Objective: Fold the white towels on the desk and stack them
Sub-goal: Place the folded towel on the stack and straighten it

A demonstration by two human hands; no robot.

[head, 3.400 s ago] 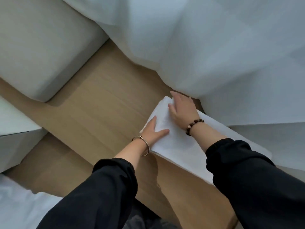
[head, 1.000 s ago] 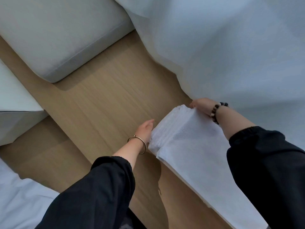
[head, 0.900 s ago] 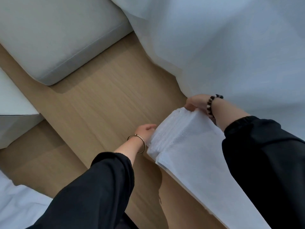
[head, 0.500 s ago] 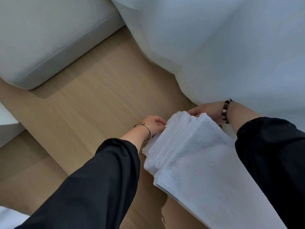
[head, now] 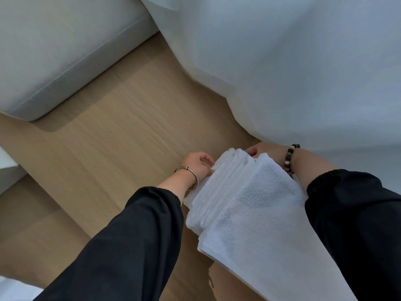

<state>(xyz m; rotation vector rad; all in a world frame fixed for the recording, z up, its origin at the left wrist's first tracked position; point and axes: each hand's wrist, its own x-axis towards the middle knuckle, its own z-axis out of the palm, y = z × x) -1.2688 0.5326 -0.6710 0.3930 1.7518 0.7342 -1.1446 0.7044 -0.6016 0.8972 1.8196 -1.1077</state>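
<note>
towel stack (head: 240, 192), left hand (head: 198, 164) gripping, right hand (head: 263, 148) gripping

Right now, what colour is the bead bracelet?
The bead bracelet is dark brown with a few pale beads, in the head view.

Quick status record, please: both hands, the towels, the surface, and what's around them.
left hand: fingers curled on the layered side of the towel stack
right hand: grips the stack's far end, partly hidden behind it
towel stack: white, folded, several layers, on the wooden desk
surroundings: grey cushion far left, white fabric hanging far right
</note>
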